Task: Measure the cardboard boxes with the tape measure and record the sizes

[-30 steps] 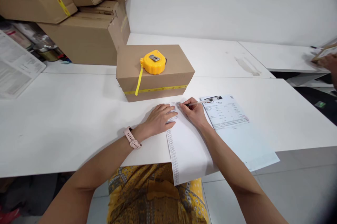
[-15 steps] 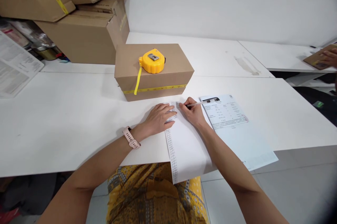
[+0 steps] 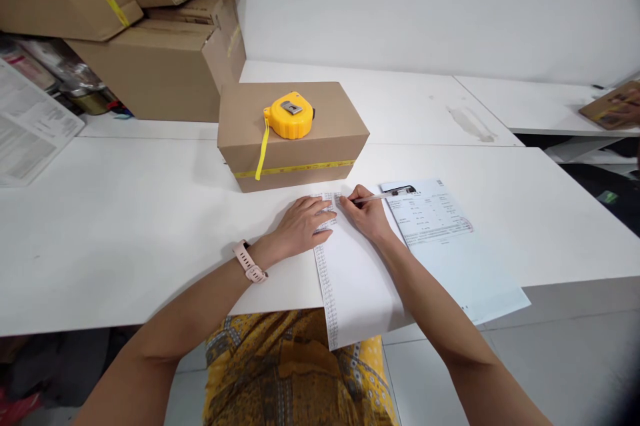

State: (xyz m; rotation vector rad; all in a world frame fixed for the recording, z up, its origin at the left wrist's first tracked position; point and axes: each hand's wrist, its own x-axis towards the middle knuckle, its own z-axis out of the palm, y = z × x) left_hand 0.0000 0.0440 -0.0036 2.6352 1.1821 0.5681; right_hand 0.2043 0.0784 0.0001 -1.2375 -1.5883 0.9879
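Fingers of the left hand (image 3: pixel 304 225) are spread flat, grasping nothing, on a white paper sheet (image 3: pixel 357 279) densely marked along its left edge and overhanging the white table (image 3: pixel 125 233). Near the sheet's top, a slim clear-barrelled pen (image 3: pixel 373 198) is pinched by the right hand (image 3: pixel 369 213); tip contact cannot be told. Writing seems in hand; a still sheet and small strokes are called for next.

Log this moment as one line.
left hand: resting on written-on white paper sheet | right hand: holding slim clear-and-black pen | yellow plastic tape measure: on brown cardboard box
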